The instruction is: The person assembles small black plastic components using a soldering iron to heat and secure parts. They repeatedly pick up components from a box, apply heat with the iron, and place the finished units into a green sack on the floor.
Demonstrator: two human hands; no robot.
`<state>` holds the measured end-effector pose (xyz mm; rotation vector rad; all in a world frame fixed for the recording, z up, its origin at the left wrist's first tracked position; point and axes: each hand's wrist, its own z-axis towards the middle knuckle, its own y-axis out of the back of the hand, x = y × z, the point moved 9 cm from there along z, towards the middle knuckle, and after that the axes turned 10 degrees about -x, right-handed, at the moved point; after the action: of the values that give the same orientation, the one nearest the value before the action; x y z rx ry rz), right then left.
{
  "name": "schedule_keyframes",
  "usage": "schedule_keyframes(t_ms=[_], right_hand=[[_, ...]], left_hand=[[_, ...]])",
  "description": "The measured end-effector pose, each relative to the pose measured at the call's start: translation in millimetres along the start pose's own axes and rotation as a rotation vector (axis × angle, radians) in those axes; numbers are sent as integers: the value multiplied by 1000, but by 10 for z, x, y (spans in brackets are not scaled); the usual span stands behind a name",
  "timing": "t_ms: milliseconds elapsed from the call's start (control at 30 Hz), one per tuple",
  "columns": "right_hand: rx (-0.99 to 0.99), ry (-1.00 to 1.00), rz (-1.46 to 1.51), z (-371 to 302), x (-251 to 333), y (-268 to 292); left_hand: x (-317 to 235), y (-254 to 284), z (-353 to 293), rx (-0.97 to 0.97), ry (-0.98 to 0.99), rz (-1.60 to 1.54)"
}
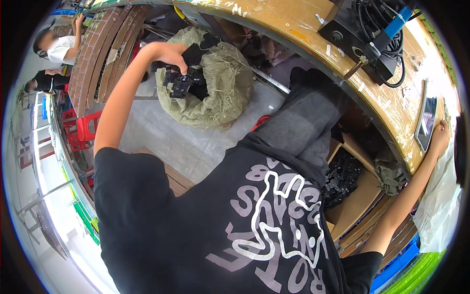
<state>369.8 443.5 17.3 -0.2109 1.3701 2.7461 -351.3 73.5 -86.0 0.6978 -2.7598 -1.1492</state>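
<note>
My left arm stretches to an olive woven sack (227,85) on the floor. Over its mouth, my left hand (169,54) is closed round a cluster of small black plastic parts (183,84), with the thumb on the near side. More black material shows inside the sack. Far to the right, my right hand (440,136) rests at the workbench with its fingers curled. Beside it lies a flat, dark-framed object (427,117) with a shiny surface. What those curled fingers hold, if anything, is too small to tell.
The worn wooden workbench (298,32) curves along the far and right sides. A black machine with cables (352,44) stands on it. Below is a cardboard box (360,196) of black parts. Stacked brown boards (100,59), red stools (88,126) and two people are at left.
</note>
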Motion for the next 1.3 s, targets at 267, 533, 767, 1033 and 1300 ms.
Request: schedule_keyframes(t_ms=[267, 533, 767, 1033, 1300], right_hand=[[-10, 20, 5, 11, -24, -33], [-16, 5, 59, 34, -50, -137], [-26, 21, 31, 72, -149, -212], [40, -50, 96, 91, -228, -329], [42, -52, 84, 45, -154, -275]], left_hand=[[-15, -264, 27, 391, 78, 270], [867, -1281, -662, 919, 386, -26], [1156, -2140, -1211, 1174, 505, -112], [1318, -2645, -1403, 913, 661, -561], [1240, -2633, -1203, 178, 614, -1321]])
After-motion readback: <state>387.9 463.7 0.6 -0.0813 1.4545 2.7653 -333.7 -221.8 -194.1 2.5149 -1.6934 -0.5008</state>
